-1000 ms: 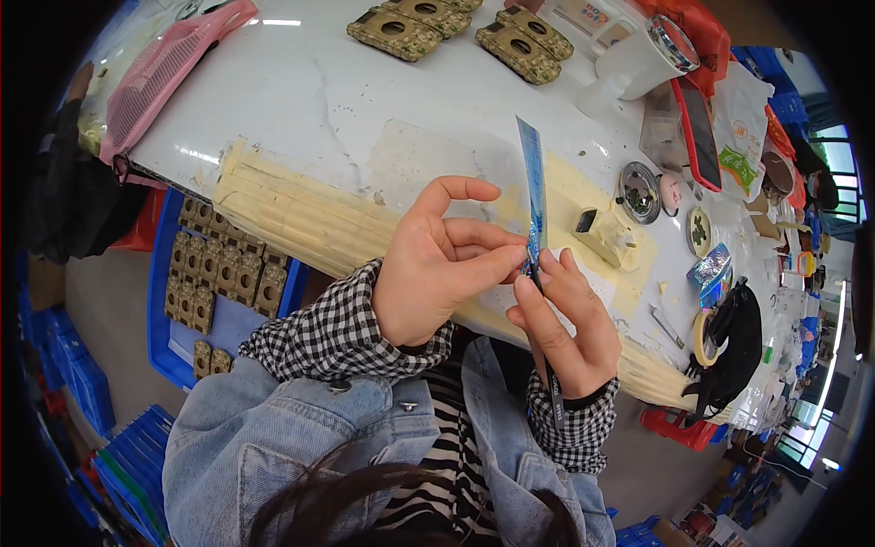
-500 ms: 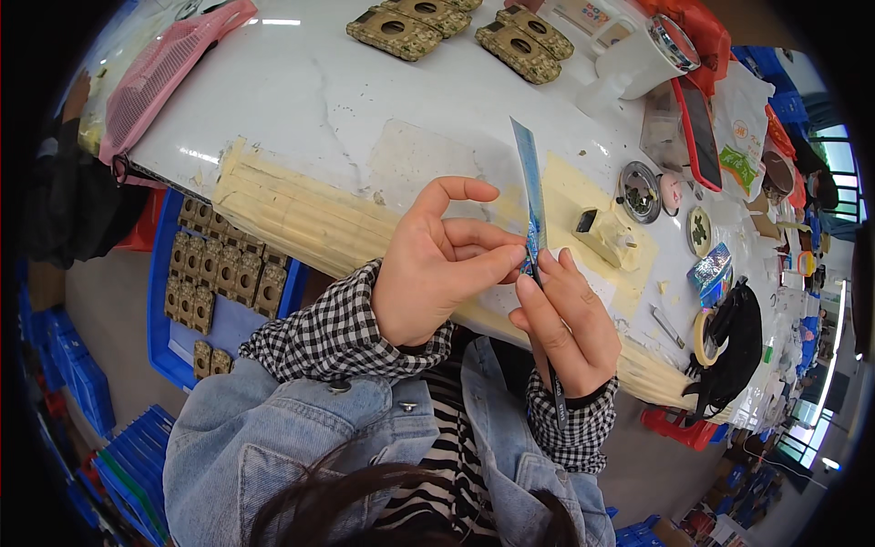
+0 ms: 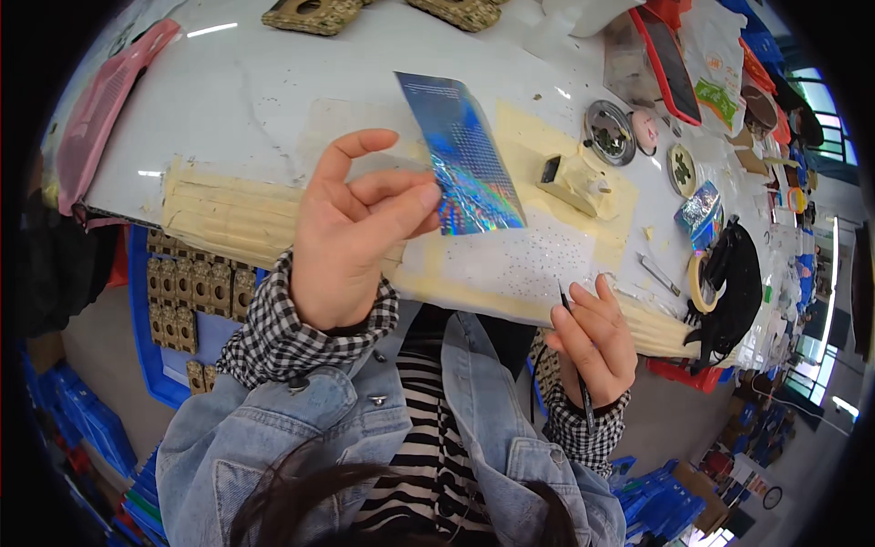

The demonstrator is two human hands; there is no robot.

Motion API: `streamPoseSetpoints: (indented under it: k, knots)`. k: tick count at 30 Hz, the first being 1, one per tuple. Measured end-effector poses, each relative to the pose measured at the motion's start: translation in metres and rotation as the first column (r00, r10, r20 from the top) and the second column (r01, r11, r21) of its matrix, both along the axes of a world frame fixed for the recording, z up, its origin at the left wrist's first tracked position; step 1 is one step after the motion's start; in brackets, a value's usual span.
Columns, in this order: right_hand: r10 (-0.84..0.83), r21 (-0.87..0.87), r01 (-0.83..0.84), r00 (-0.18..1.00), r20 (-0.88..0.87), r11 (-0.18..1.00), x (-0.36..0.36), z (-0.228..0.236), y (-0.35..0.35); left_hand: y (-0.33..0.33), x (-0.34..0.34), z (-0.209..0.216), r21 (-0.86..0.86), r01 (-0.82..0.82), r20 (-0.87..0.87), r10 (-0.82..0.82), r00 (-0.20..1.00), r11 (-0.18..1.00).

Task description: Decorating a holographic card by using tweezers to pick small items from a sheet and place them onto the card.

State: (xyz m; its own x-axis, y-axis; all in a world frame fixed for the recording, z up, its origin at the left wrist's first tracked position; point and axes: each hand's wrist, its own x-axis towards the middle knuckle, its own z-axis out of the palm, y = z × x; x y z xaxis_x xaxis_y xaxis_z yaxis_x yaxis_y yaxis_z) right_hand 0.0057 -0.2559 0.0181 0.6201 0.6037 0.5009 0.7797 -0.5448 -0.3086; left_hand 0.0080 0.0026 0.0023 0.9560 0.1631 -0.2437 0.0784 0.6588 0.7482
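My left hand [image 3: 360, 214] pinches the lower left edge of a shiny blue holographic foil sheet [image 3: 463, 150] between thumb and fingertips. The sheet is held up off the table, its broad face showing, crinkled toward its lower end. Lower and to the right, my right hand [image 3: 597, 351] closes around slender black tweezers [image 3: 585, 397], pointed tip upward. Beyond that tip lies a white sheet [image 3: 524, 273] scattered with many tiny shiny specks, edged by yellowish tape. A small tape-wrapped block [image 3: 583, 185] with a dark end stands behind it.
Camouflage-patterned cases [image 3: 314, 14] lie at the far edge; more fill a blue tray [image 3: 164, 365] below the table at left. A pink mesh basket [image 3: 114, 118] stands far left. Rightward are a round metal dish [image 3: 609, 132], a red-edged phone [image 3: 670, 64], a tape roll [image 3: 702, 283] and a black cloth [image 3: 734, 283].
My hands have drawn apart. The left has moved left with the foil sheet, turning it from edge-on to broadside; the right has lowered with the tweezers. The speckled white sheet has come into view.
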Motion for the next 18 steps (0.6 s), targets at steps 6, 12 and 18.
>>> streamPoseSetpoints:
  k: [6, 12, 18]
  knots:
    - [-0.053, -0.120, 0.050, 0.998, -0.022, 0.992, -0.018, -0.022, -0.021, 0.001, 0.004, -0.007, 0.000, -0.023, 0.066, 0.023, 0.998, 1.000]
    - [-0.048, -0.138, 0.046, 0.999, -0.016, 0.989, -0.014, -0.026, -0.020, 0.000, 0.002, -0.006, 0.051, -0.022, 0.049, 0.020, 0.999, 0.998]
    - [-0.044, -0.150, 0.038, 0.998, -0.039, 0.988, -0.013, -0.027, -0.019, 0.000, 0.001, -0.005, 0.058, -0.028, 0.027, 0.026, 0.999, 0.998]
